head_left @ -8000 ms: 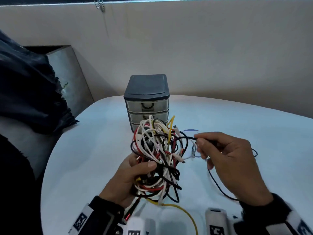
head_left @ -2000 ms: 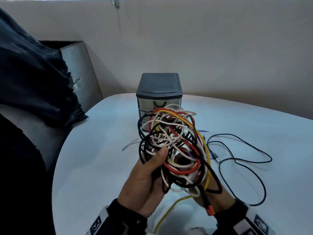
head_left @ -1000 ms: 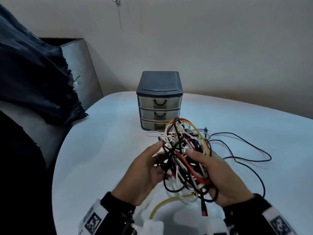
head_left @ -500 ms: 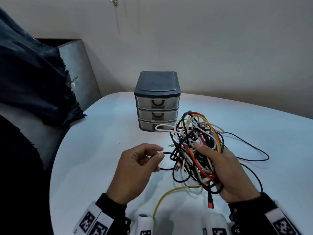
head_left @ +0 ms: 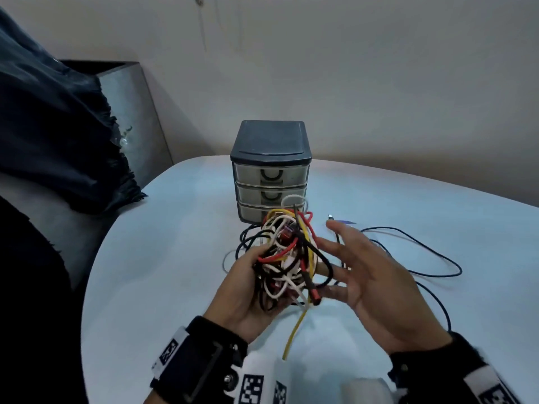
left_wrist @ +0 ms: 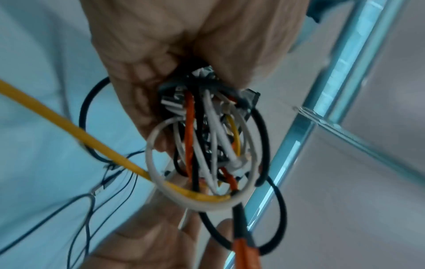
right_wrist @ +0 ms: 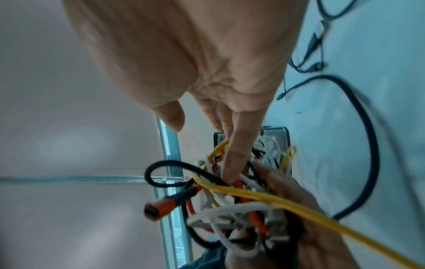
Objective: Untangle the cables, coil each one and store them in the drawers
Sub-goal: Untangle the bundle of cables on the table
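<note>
Left hand: The left hand [head_left: 248, 290] sits low in the middle of the head view. Its fingers curl round the cable tangle [head_left: 287, 258] and grip it.
Right hand: The right hand [head_left: 370, 284] is just right of the tangle, fingers spread wide. One fingertip [right_wrist: 232, 174] pokes into the wires. It holds nothing.
What changed: Half a second ago the right hand held the tangle and the left hand pinched one black loop. Now the tangle has swapped over to the left hand.
Cables: A thin black cable [head_left: 420, 252] lies loose on the white table [head_left: 163, 258], at the right. A yellow cable [head_left: 294, 333] hangs down from the tangle.
Drawers: The small drawer box [head_left: 271, 170] stands behind the tangle, all three drawers closed.
What it means: I think only one cable is out. The right hand is free to pick the next one.
</note>
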Action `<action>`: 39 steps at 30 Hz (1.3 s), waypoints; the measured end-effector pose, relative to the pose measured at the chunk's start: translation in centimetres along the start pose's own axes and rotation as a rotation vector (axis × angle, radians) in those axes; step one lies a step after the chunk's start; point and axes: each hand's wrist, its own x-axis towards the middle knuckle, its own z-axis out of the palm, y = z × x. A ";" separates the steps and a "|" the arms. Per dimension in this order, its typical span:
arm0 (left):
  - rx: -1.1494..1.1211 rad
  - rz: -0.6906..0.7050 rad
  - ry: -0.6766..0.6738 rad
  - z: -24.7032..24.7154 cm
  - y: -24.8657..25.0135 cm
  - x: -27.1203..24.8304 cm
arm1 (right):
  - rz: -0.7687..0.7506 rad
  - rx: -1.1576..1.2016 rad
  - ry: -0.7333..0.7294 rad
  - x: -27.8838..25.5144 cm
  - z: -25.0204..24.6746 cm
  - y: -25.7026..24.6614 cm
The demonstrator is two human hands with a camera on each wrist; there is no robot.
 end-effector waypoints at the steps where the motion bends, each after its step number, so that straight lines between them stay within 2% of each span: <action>1: -0.019 0.009 0.007 -0.3 0.0 0.0 | -0.032 -0.072 0.016 0.0 -0.2 0.0; 6: -0.058 0.054 0.038 -0.6 0.2 -0.2 | -0.222 -0.397 0.125 -0.2 -0.1 1.1; 8: -0.083 0.060 0.052 -0.7 0.2 -0.1 | -0.283 -0.458 0.113 -0.4 0.2 1.1; 10: -0.108 0.050 0.058 -0.8 0.0 -0.1 | -0.302 -0.447 0.067 -0.6 0.4 1.0; 14: -0.119 0.047 0.055 -0.7 -0.1 -0.1 | -0.228 -0.419 -0.009 -0.5 0.6 0.9; 18: -0.083 0.054 0.038 -0.5 -0.4 -0.2 | -0.176 -0.446 -0.021 -0.7 0.5 0.9; 21: -0.074 0.103 0.085 -0.5 -0.6 -0.1 | -0.171 -0.496 -0.041 -0.7 0.5 0.7; 25: -0.072 0.225 0.102 -0.1 -0.7 -0.4 | -0.375 -0.502 0.173 -0.4 -0.1 0.2; 28: -0.033 0.287 0.082 0.2 -0.9 -0.7 | -0.461 -0.623 0.155 -0.5 -0.1 -0.1; 31: -0.004 0.331 0.079 0.1 -0.9 -0.8 | -0.391 -0.741 0.128 -0.4 -0.5 0.0; 34: 0.010 0.371 0.074 -0.1 -0.8 -0.8 | -0.357 -0.754 0.121 -0.3 -0.7 0.1; 37: -0.001 0.399 0.043 0.0 -0.8 -1.0 | -0.476 -0.778 0.196 -0.6 -0.6 -0.2; 39: 0.009 0.416 0.036 0.3 -0.9 -1.0 | -0.570 -0.783 0.189 -1.0 -0.3 -0.3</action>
